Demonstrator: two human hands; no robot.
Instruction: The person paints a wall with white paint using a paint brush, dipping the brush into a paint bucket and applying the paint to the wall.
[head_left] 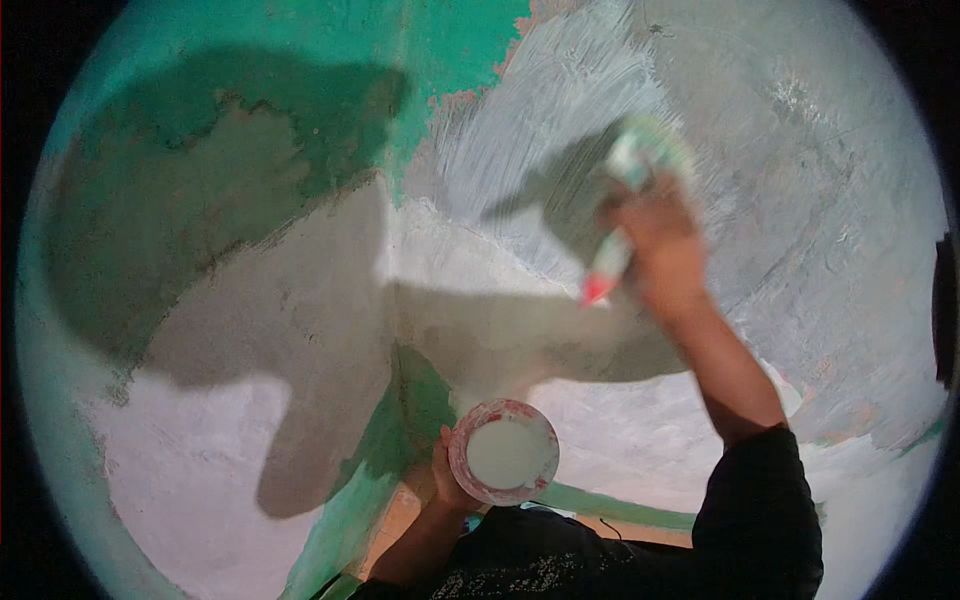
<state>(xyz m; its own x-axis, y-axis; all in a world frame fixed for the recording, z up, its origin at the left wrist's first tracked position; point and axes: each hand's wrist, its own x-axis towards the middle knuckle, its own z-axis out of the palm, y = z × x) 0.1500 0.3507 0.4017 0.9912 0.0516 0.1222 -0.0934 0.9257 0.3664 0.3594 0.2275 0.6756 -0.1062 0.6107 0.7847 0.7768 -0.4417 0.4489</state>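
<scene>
The right hand (658, 238) is up by the wall (800, 240), with its fingers wrapped around the handle of a brush (613, 256). The brush is in front of the gray part of the wall, up and to the right of the bowl (468, 428). Its long side runs on a slant: the red end of the handle points down and to the left, and the wide, pale head points up and a bit to the right. The head is fuzzy (the hand and brush are both blurry), so I cannot tell if it touches the wall. Low down, the left hand (450, 482) holds the bowl by its left side. The bowl is round with pinkish-red marks inside, its open top faces the camera, and it has white liquid (510, 455) in it. Green paint (465, 40) covers the top of the wall, and big dark shadows (330, 270) lie across it.
</scene>
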